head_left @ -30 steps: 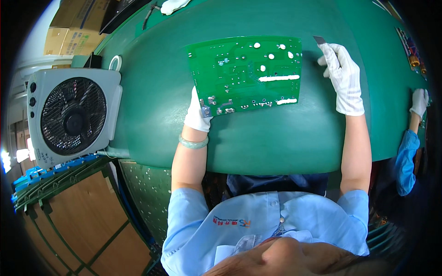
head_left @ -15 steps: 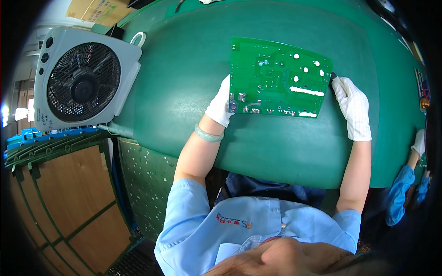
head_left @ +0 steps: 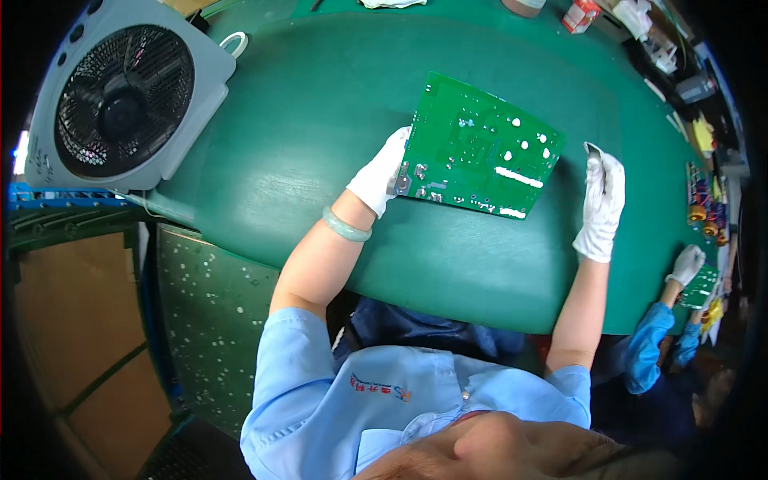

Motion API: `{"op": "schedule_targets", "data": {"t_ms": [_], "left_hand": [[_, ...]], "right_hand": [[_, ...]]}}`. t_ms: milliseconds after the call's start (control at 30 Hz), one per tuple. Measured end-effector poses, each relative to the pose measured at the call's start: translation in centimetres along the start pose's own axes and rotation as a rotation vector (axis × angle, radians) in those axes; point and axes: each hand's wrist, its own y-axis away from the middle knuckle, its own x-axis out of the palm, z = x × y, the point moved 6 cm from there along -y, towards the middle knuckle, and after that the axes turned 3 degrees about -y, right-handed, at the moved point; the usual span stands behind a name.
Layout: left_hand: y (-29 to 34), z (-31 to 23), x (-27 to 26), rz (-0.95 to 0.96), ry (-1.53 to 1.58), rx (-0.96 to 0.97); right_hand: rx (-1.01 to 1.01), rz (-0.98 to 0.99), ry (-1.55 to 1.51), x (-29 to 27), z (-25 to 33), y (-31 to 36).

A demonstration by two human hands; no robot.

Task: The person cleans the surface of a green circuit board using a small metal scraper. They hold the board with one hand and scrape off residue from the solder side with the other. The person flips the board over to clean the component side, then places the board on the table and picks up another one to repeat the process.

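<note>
A green circuit board (head_left: 472, 152) is held up over the table, its soldered face with several white blobs and two white strips toward the head view. My left hand (head_left: 378, 178), in a white glove, is closed on the board's left edge, with its fingertips hidden behind it. Off the right side of the board, apart from it, is my gloved right hand (head_left: 602, 206). Its fingers are pinched on a small thin tool (head_left: 593, 149), dark with a shiny edge, whose exact kind I cannot make out.
A grey box fan (head_left: 172, 120) stands at the left of the green table (head_left: 304, 104). Along the far right edge lie a red-and-white carton (head_left: 581, 14) and coil components (head_left: 699, 210). A co-worker's gloved hand (head_left: 688, 264) is at another board (head_left: 699, 288) at the right.
The board has tilted clockwise. My right hand has drawn away from its right edge, and the tool has turned upward. The whole view has shifted, showing more of the right side.
</note>
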Motion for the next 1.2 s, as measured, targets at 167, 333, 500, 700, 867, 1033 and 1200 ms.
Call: {"op": "schedule_targets", "data": {"t_ms": [167, 333, 500, 700, 867, 1033, 1200], "left_hand": [[-0.2, -0.5, 2.0, 0.043, -0.040, 0.010], [-0.1, -0.5, 1.6, 0.202, 0.038, 0.059], [0.3, -0.9, 1.8, 0.199, 0.017, 0.134], [0.7, -1.0, 2.3, 0.117, -0.007, 0.074], [0.1, -0.7, 1.9, 0.179, -0.018, 0.109], [-0.1, -0.4, 1.8, 0.185, 0.017, 0.096], [-0.1, -0.5, 1.7, 0.189, -0.030, 0.091]], "right_hand": [[0.115, 0.201, -0.455, 2.4, 10.0, 0.3], [-0.437, 0.414, -0.245, 6.2, 18.8, -0.9], [-0.401, 0.423, -0.282, 8.1, 19.0, -0.6], [-0.388, 0.412, -0.267, 8.7, 18.4, -0.3], [-0.409, 0.397, -0.214, 8.6, 18.7, -0.2], [-0.451, 0.383, -0.208, 8.6, 18.4, -0.2], [-0.534, 0.399, -0.141, 8.4, 18.9, 0.0]]}}
